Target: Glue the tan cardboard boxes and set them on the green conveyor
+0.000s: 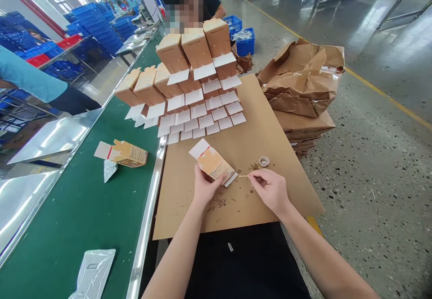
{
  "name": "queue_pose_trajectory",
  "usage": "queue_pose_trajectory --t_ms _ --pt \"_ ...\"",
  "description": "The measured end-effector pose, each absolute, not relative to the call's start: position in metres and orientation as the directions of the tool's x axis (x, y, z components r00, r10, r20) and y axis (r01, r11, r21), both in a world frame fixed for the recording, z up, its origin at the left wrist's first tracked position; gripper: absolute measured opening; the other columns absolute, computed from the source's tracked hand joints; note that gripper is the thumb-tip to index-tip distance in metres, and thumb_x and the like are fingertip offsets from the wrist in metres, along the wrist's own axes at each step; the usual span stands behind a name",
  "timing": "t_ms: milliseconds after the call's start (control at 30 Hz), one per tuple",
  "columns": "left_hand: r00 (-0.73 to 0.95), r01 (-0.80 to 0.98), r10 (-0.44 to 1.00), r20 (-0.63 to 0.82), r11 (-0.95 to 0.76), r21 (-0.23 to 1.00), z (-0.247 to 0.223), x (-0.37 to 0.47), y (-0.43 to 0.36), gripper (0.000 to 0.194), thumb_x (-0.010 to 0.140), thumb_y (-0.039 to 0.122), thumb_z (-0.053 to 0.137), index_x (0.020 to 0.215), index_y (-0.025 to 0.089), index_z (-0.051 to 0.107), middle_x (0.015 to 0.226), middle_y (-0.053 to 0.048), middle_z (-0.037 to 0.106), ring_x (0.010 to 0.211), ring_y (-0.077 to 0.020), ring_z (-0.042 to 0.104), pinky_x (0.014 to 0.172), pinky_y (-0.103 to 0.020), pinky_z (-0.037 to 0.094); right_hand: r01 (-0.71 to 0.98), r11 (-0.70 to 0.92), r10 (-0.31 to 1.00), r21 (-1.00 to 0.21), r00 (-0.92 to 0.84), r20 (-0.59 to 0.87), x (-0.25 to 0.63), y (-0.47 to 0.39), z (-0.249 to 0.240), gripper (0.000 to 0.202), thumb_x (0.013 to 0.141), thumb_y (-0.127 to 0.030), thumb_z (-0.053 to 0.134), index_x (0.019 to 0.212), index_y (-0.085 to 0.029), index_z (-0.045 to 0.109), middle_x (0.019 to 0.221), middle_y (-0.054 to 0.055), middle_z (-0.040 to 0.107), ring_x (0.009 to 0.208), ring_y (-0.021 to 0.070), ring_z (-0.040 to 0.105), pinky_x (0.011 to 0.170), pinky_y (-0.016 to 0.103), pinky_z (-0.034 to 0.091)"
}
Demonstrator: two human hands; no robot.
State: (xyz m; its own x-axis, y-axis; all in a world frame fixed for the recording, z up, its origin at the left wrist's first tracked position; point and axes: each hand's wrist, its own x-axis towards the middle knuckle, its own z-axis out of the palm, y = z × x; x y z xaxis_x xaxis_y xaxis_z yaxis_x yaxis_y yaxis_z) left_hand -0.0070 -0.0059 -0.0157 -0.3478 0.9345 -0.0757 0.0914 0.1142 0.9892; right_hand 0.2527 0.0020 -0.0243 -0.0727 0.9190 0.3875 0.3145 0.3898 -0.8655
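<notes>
My left hand [206,186] is closed round a small printed cardboard box [215,161], which lies tilted above the brown cardboard sheet [182,200]. A white flap stands out at the box's far end, another at its near end. Between the thumb and fingers of my right hand [270,190] is a thin cotton swab [243,176], its tip close to the box's near flap. Just beyond that hand sits a small round clear dish [263,161]. Dark wet-looking spots [221,202] mark the sheet under and around the box.
Stacked boxes [194,87] with white flaps out stand at the sheet's far end, a person behind them. Left runs a green conveyor belt [97,209] bearing an open box [131,154] and a silver pouch [96,272]. Brown paper bundles [303,83] are piled at right.
</notes>
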Motion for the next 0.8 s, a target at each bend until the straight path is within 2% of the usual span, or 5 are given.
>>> queue_pose_trajectory --t_ms 167,367,500,633,800 --pt "-0.325 0.315 0.944 -0.058 0.165 0.935 -0.031 0.000 -0.024 0.081 0.074 0.048 0.111 0.134 0.032 0.059 0.135 -0.013 0.088 0.125 -0.0380 0.090 0.101 -0.049 0.075 0.338 0.349 0.930 -0.874 -0.009 0.368 0.289 -0.020 -0.012 0.028 0.120 -0.042 0.080 0.098 -0.031 0.092 0.085 0.004 0.090 0.069 0.0234 0.084 0.073 0.037 0.077" --pt "-0.435 0.354 0.900 0.014 0.156 0.922 -0.044 0.005 -0.018 0.087 0.068 0.052 0.112 0.133 0.032 0.059 0.134 -0.016 0.088 0.123 -0.0424 0.091 0.092 -0.050 0.077 0.318 0.342 0.933 -0.884 0.000 0.361 0.291 -0.038 -0.002 0.031 0.121 -0.046 0.079 0.096 -0.034 0.091 0.081 0.002 0.089 0.066 0.0229 0.082 0.069 0.037 0.076" --pt "-0.564 0.274 0.821 0.089 0.085 0.958 -0.038 -0.027 -0.025 0.100 0.066 0.051 0.118 0.144 0.030 0.059 0.145 -0.018 0.083 0.141 -0.0445 0.086 0.111 -0.059 0.077 0.286 0.349 0.931 -0.892 0.000 0.364 0.287 -0.043 0.000 0.036 0.120 -0.051 0.079 0.092 -0.032 0.091 0.078 0.002 0.088 0.062 0.0224 0.081 0.065 0.036 0.073" --pt "-0.753 0.335 0.601 0.268 -0.002 0.942 -0.028 -0.111 -0.060 0.102 0.063 0.054 0.120 0.139 0.033 0.055 0.150 -0.016 0.078 0.149 -0.0455 0.081 0.128 -0.072 0.069 0.293 0.308 0.944 -0.905 0.021 0.329 0.297 -0.047 -0.001 0.043 0.116 -0.062 0.083 0.089 -0.030 0.093 0.079 0.005 0.090 0.058 0.0250 0.082 0.062 0.039 0.072" --pt "-0.889 0.330 0.395 0.233 0.199 0.923 -0.018 -0.211 -0.122 0.109 0.049 0.046 0.118 0.134 0.030 0.052 0.150 -0.020 0.077 0.150 -0.0502 0.080 0.132 -0.077 0.065 0.347 0.262 0.953 -0.901 0.052 0.297 0.307 -0.048 -0.007 0.044 0.110 -0.068 0.087 0.086 -0.033 0.095 0.076 0.006 0.090 0.057 0.0284 0.083 0.060 0.041 0.075"
